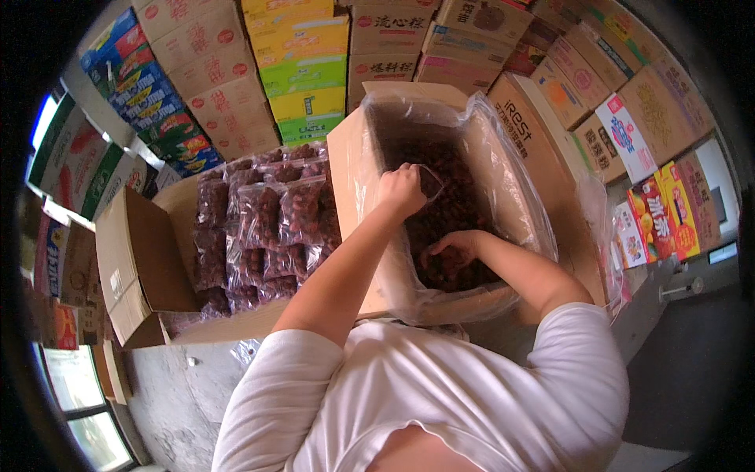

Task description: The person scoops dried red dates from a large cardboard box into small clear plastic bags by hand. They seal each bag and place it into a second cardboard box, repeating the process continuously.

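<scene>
A deep cardboard box [348, 171] lined with clear plastic film stands before me, with dark reddish-brown dried fruits [454, 206], possibly jujubes, loose inside. Over its left part, my left hand [403, 190] grips the edge of a small clear plastic bag [432, 183], whose mouth faces the fruits. Nearer to me in the same box, my right hand [453, 251] reaches down with curled fingers among the fruits; whether it holds any cannot be told. To the left, filled clear bags [258, 215] of the same dark fruits lie stacked in rows in an open carton [177, 206].
Stacked printed cartons [218, 112] line the back, with yellow and green boxes [304, 71] among them. A large brown carton [519, 130] leans close on the right, near more boxes [666, 218]. Clear plastic [245, 351] lies on the grey concrete floor [177, 407] at lower left.
</scene>
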`<state>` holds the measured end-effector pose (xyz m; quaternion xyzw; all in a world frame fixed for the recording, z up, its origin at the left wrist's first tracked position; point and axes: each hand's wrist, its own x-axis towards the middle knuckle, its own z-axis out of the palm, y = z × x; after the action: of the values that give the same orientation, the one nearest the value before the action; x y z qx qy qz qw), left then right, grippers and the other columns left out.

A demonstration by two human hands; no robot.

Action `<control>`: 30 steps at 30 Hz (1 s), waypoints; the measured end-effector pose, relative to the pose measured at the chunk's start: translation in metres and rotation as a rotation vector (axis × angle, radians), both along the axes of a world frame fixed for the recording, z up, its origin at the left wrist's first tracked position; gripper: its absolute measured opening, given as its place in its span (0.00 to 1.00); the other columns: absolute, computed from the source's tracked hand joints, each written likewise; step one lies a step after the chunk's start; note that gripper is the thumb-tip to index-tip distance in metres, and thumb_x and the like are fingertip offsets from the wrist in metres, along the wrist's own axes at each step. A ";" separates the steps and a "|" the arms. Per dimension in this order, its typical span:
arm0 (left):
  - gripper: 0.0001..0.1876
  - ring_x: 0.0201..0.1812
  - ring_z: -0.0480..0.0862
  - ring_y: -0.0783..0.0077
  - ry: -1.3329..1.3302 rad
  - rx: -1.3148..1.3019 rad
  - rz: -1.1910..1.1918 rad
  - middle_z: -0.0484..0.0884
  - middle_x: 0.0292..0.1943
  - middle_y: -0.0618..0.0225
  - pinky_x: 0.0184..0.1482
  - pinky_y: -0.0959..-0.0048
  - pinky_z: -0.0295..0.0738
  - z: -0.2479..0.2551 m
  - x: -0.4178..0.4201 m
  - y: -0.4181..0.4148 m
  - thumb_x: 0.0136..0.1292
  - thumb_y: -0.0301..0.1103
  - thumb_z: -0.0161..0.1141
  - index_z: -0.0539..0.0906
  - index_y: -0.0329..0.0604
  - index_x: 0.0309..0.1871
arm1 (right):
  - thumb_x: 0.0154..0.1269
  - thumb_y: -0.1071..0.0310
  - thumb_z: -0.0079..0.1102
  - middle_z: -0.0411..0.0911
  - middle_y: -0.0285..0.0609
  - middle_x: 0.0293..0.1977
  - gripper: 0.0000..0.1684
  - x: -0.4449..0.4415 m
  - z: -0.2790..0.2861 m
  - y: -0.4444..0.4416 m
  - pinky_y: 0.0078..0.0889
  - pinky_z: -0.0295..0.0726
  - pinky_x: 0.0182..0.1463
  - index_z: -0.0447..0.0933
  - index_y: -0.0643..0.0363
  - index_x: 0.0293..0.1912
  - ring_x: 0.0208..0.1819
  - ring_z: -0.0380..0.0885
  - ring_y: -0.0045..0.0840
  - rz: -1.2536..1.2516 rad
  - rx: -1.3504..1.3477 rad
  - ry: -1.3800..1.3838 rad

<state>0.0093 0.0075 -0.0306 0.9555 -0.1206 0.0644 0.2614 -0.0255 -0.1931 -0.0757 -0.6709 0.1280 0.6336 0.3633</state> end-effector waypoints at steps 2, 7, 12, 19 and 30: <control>0.26 0.47 0.81 0.53 0.012 0.012 0.011 0.80 0.47 0.57 0.48 0.59 0.75 -0.005 0.004 -0.004 0.49 0.43 0.63 0.77 0.44 0.52 | 0.59 0.50 0.59 0.78 0.39 0.45 0.23 -0.003 0.005 -0.002 0.43 0.74 0.51 0.78 0.53 0.49 0.48 0.76 0.30 -0.151 0.269 0.144; 0.28 0.49 0.80 0.55 0.000 0.031 -0.009 0.78 0.49 0.57 0.49 0.61 0.75 -0.001 0.003 -0.003 0.46 0.40 0.64 0.75 0.42 0.54 | 0.62 0.56 0.53 0.82 0.43 0.40 0.16 0.011 0.042 -0.005 0.45 0.79 0.44 0.81 0.55 0.43 0.42 0.80 0.34 -0.537 0.664 0.099; 0.31 0.53 0.77 0.53 0.009 0.021 -0.027 0.77 0.52 0.57 0.53 0.60 0.74 0.002 -0.001 0.000 0.46 0.39 0.65 0.74 0.45 0.57 | 0.61 0.57 0.54 0.80 0.43 0.39 0.17 0.043 0.073 -0.002 0.34 0.77 0.38 0.77 0.57 0.44 0.35 0.77 0.31 -0.770 0.988 0.074; 0.30 0.53 0.78 0.53 0.014 -0.004 -0.052 0.77 0.52 0.57 0.53 0.59 0.74 0.010 -0.003 -0.001 0.46 0.39 0.64 0.74 0.46 0.56 | 0.62 0.57 0.52 0.79 0.39 0.36 0.16 0.062 0.068 0.035 0.39 0.78 0.41 0.77 0.58 0.42 0.35 0.77 0.27 -0.879 0.748 -0.227; 0.23 0.48 0.81 0.55 -0.037 0.081 0.008 0.79 0.47 0.57 0.48 0.61 0.75 0.008 -0.003 -0.006 0.46 0.33 0.58 0.75 0.41 0.50 | 0.65 0.39 0.47 0.72 0.41 0.51 0.37 0.042 0.102 0.038 0.43 0.70 0.56 0.63 0.56 0.62 0.50 0.72 0.30 -0.536 0.715 -0.309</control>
<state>0.0066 0.0017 -0.0223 0.9645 -0.1239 0.0780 0.2198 0.0163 -0.1552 0.0261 -0.5335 0.0152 0.4145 0.7371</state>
